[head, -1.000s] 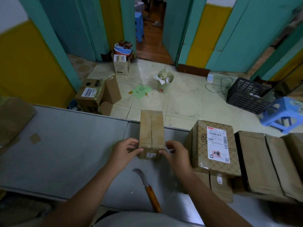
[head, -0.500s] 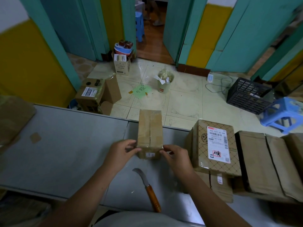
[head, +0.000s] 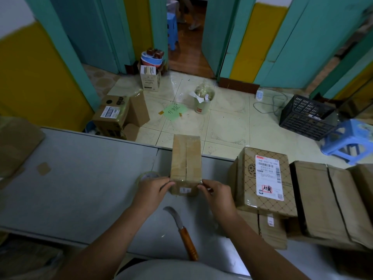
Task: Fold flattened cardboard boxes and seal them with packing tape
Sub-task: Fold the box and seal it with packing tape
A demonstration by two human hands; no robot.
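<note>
Two hands on box [head: 186,164], standing on worktop [head: 80,178] close to far edge. Left hand [head: 151,191], right hand [head: 217,196]: fingers curled round near corners. Risks, my guess: forward shove sends box over edge; knife [head: 182,229] near wrists cuts forearm. I read long axis running straight away from me, top seam [head: 186,156] same way.
</note>
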